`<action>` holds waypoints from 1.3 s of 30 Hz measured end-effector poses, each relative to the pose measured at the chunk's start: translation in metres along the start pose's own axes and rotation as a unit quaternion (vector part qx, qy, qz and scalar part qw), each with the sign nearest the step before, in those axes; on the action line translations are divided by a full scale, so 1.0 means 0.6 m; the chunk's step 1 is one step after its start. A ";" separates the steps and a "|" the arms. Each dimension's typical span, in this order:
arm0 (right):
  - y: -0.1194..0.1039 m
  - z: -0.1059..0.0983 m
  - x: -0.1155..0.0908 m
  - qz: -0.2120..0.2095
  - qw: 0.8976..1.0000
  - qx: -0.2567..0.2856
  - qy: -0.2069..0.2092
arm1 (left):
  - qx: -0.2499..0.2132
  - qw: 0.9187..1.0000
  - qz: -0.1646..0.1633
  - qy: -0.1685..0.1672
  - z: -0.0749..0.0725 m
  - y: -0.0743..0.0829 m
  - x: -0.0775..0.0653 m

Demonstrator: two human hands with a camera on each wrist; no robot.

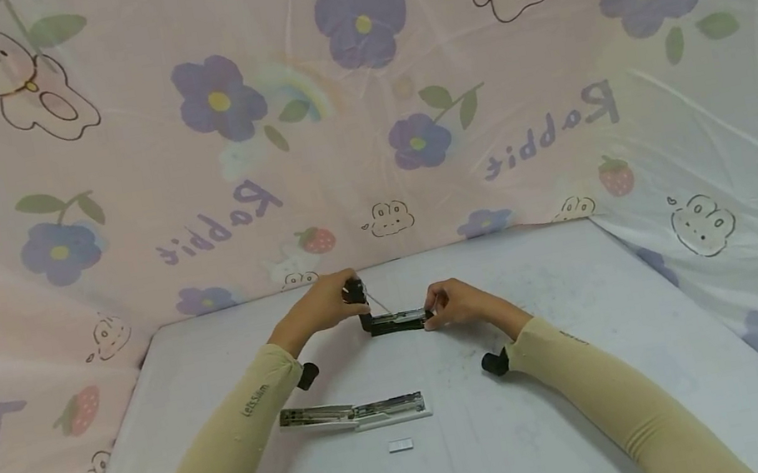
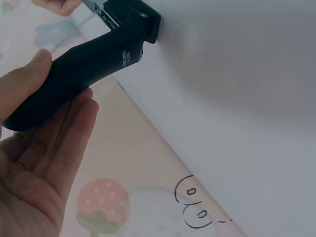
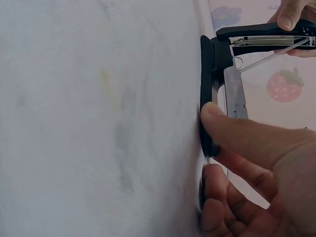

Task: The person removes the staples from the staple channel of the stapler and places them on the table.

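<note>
A black stapler [image 1: 398, 326] is folded wide open near the far side of the table, its top arm raised at the left and its base lying low. My left hand [image 1: 321, 304] grips the raised top arm, thumb on one side and fingers on the other, as the left wrist view shows on the black handle [image 2: 94, 64]. At the other end, my right hand [image 1: 459, 303] pinches the tip of the base [image 3: 206, 89] between thumb and fingers. A thin rod [image 3: 271, 57] spans the gap between top arm and magazine [image 3: 234, 91].
Closer to me lies a second stapler [image 1: 392, 418], white and opened out flat. In front of it is a small silvery strip of staples [image 1: 401, 445]. A patterned curtain [image 1: 334, 151] hangs behind the white table [image 1: 575, 439].
</note>
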State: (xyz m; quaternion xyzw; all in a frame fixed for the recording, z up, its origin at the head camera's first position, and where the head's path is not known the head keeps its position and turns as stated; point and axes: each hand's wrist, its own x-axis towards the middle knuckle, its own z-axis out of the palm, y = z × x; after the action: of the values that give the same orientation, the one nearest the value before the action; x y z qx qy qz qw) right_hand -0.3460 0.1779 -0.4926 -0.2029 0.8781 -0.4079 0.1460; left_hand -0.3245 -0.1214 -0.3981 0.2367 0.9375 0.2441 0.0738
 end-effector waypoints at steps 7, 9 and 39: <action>-0.007 0.004 -0.002 -0.004 1.000 -0.005 0.000 | -0.023 1.000 -0.008 0.001 -0.007 -0.024 -0.007; -0.011 0.005 -0.004 -0.007 1.000 -0.005 0.001 | -0.029 1.000 -0.010 0.004 -0.011 -0.032 -0.011; -0.004 -0.001 -0.010 -0.017 1.000 0.008 0.004 | 0.102 0.989 -0.086 -0.060 -0.023 -0.034 -0.030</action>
State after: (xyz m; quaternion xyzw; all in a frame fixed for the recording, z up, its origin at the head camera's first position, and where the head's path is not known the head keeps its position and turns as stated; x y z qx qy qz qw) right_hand -0.3407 0.1798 -0.4898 -0.2149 0.8718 -0.4183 0.1373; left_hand -0.3204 -0.1513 -0.3958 0.1760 0.9682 0.1257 0.1256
